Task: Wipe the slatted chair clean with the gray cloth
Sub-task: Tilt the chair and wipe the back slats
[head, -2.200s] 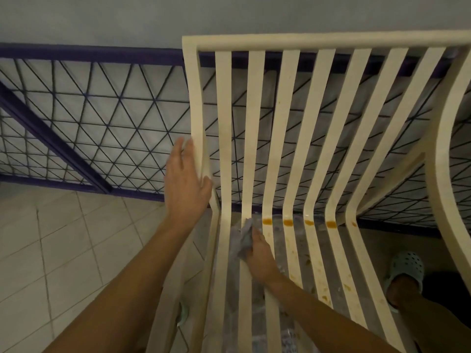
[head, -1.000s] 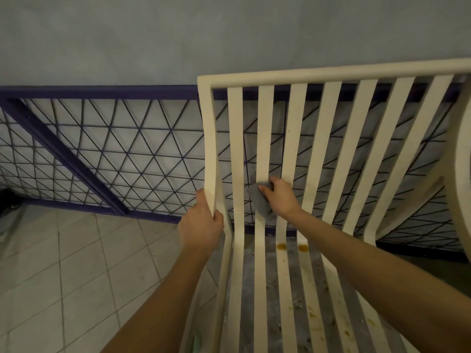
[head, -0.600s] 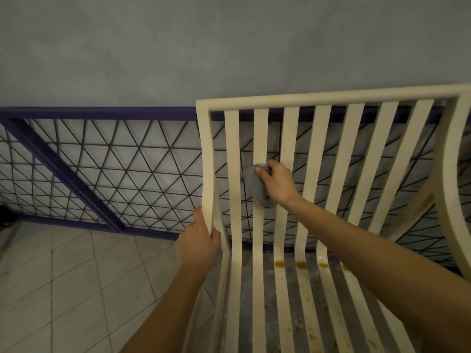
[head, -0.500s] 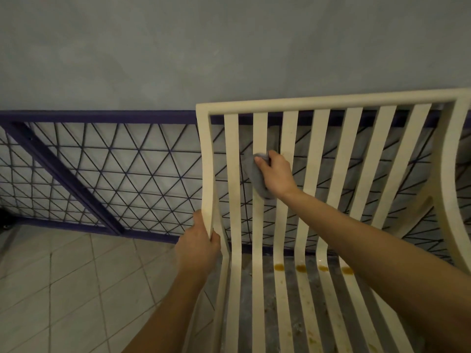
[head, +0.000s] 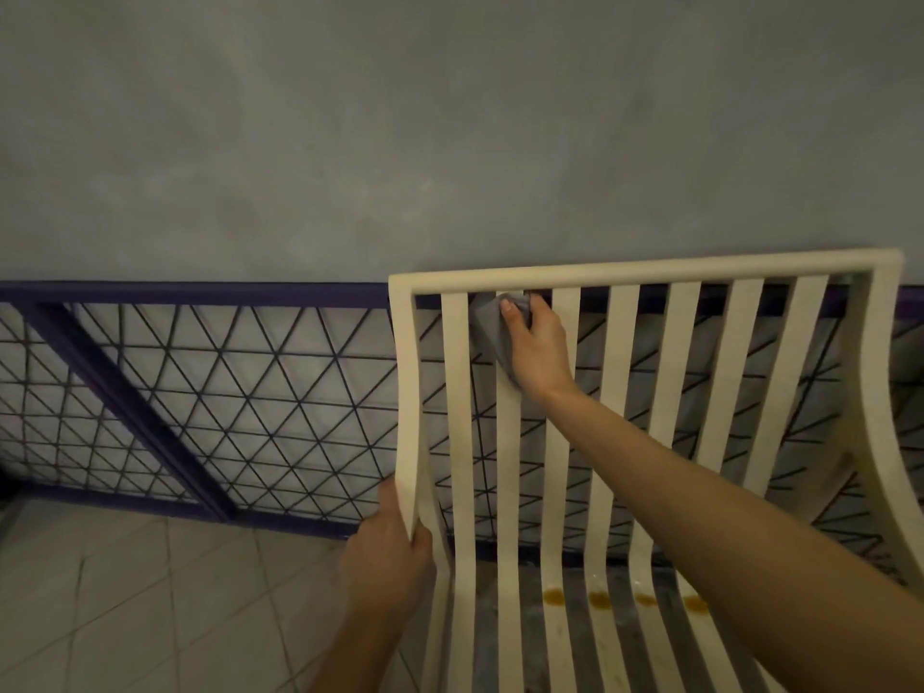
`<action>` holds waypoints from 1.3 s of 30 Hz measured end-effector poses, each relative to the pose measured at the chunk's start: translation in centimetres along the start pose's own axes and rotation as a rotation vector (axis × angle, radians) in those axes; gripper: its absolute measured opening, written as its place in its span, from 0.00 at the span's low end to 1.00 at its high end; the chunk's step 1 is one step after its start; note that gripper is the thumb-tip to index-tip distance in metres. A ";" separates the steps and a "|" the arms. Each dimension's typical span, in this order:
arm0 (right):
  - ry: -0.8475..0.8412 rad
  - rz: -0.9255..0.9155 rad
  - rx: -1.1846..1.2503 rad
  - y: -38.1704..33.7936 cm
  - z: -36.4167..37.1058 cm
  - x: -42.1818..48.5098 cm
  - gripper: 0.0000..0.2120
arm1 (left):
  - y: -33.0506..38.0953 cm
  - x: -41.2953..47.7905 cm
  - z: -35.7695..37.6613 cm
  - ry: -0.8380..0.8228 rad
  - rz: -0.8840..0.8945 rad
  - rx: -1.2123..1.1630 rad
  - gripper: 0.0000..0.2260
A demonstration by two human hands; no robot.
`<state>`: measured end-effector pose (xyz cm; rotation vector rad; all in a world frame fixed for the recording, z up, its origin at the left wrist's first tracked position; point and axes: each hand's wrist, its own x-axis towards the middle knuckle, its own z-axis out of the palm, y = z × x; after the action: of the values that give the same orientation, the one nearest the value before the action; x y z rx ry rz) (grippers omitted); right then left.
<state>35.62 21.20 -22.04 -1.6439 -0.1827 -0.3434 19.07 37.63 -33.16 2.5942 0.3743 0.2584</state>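
My cream slatted chair [head: 620, 392] stands upright, orange-brown spots across its seat slats; the gray cloth [head: 492, 327] sits bunched against a slat just under the top rail.

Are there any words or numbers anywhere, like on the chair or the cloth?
None: no word, number, label or sign shows anywhere.
Cream slatted plastic chair: plain, only orange-brown stains low on the slats.
Gray cloth: plain.
Purple metal lattice fence, gray wall and tiled floor: no writing.
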 end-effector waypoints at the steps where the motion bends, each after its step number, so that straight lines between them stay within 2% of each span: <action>1: -0.003 0.002 0.002 0.3 0.2 -0.4 0.11 | 0.0 -0.1 -0.1 -0.001 -0.003 -0.003 0.20; 10: -0.041 0.097 -0.037 5.2 0.9 -4.6 0.12 | 0.0 -0.2 -0.1 0.010 0.014 -0.006 0.20; 20: -0.079 0.187 -0.030 7.4 0.7 -6.8 0.14 | 0.1 0.0 -0.1 0.008 0.007 -0.017 0.20; 23: -0.106 0.156 -0.039 6.6 0.0 -5.8 0.14 | 0.0 -0.1 -0.1 0.000 -0.005 -0.037 0.21; 30: -0.008 0.016 0.010 0.9 0.4 -0.4 0.16 | 0.1 0.0 -0.1 0.012 -0.008 -0.016 0.21; 39: 0.048 -0.007 0.055 2.6 1.4 -0.5 0.12 | -0.2 0.2 0.1 -0.001 -0.002 -0.010 0.22</action>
<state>36.16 22.38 -24.77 -1.5792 -0.1606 -0.3803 19.19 37.78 -33.27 2.5836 0.3742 0.2571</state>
